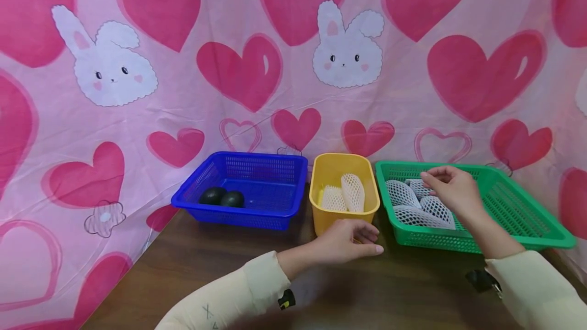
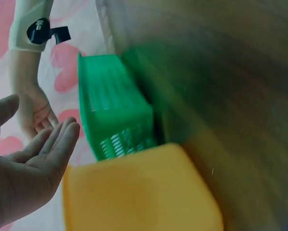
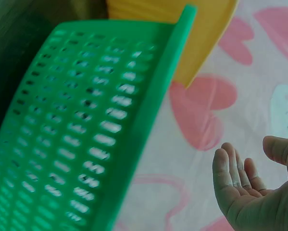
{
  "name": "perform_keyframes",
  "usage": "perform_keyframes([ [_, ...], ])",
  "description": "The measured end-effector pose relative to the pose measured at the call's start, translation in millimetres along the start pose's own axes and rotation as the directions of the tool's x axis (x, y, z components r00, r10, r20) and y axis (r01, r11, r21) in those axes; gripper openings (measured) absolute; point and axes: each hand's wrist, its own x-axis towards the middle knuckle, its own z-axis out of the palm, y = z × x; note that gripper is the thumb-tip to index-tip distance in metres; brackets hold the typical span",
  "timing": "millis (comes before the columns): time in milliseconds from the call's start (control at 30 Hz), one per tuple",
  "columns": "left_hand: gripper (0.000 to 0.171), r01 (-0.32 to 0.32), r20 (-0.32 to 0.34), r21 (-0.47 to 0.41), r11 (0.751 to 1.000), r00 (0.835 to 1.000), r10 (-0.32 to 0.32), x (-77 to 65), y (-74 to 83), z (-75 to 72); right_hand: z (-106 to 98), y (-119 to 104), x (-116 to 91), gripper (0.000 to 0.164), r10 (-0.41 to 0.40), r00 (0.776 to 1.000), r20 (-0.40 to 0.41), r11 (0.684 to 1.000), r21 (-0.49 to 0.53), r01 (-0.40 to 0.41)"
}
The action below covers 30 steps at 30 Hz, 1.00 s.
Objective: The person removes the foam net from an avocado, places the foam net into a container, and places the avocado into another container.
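My left hand [image 1: 347,241] hovers in front of the yellow bin [image 1: 324,222], fingers relaxed and nothing in them. Inside that bin are two white foam net sleeves [image 1: 353,192]. Over the left part of the green basket [image 1: 435,238] hangs my right hand [image 1: 451,190], its fingers loosely bent and holding nothing. Below it lie several white foam nets [image 1: 401,195] in the basket. The right wrist view has the right hand [image 3: 256,190] beyond the basket's rim, palm bare. In the left wrist view the left hand [image 2: 31,166] is likewise bare, near the bin's wall.
A blue basket [image 1: 261,222] stands at the left with two dark green, rounded fruits [image 1: 232,199] in its near left corner. All three containers sit in a row on a brown wooden table [image 1: 220,253]. Behind them hangs a pink cloth [image 1: 275,90] with hearts and rabbits.
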Motion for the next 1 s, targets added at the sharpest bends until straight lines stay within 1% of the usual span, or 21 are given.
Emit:
perform_keyframes([
  [133, 0.031, 0.067, -0.026, -0.021, 0.998, 0.997, -0.068, 11.3, -4.4, 14.8, 0.1, 12.2, 6.5, 0.063, 0.047, 0.999, -0.027, 0.998, -0.044, -0.048],
  [233, 0.034, 0.128, -0.038, -0.047, 0.991, 0.991, -0.13, 18.0, -8.3, 22.7, -0.4, 18.1, 9.8, 0.064, 0.072, 0.997, -0.031, 0.994, -0.075, -0.074],
  [433, 0.041, 0.225, -0.08, -0.1, 0.969, 0.969, -0.233, 32.6, -15.1, 34.6, -1.5, 28.2, 16.1, 0.066, 0.12, 0.993, -0.02, 0.986, -0.117, -0.122],
  [567, 0.043, 0.277, -0.12, -0.118, 0.953, 0.949, -0.291, 43.0, -17.9, 46.4, -2.6, 37.1, 21.3, 0.067, 0.178, 0.984, 0.001, 0.971, -0.161, -0.175],
  [667, 0.041, 0.295, -0.145, -0.145, 0.944, 0.938, -0.315, 49.0, -19.9, 55.6, -3.4, 44.0, 25.7, 0.072, 0.21, 0.977, 0.042, 0.957, -0.215, -0.196],
  [833, 0.034, 0.289, -0.169, -0.222, 0.931, 0.929, -0.329, 55.8, -22.5, 65.4, -4.8, 54.3, 32.3, 0.079, 0.23, 0.963, 0.138, 0.934, -0.308, -0.179],
  [867, 0.033, 0.291, -0.17, -0.245, 0.925, 0.926, -0.336, 57.1, -22.6, 66.5, -5.0, 56.5, 34.0, 0.074, 0.238, 0.959, 0.154, 0.93, -0.321, -0.179],
  [967, 0.029, 0.288, -0.166, -0.328, 0.9, 0.92, -0.354, 60.5, -22.4, 68.9, -6.4, 61.3, 36.3, 0.069, 0.269, 0.942, 0.201, 0.919, -0.346, -0.189],
  [1000, 0.027, 0.286, -0.165, -0.353, 0.891, 0.918, -0.36, 61.5, -22.1, 69.4, -6.8, 62.4, 37.3, 0.07, 0.282, 0.934, 0.218, 0.915, -0.355, -0.193],
])
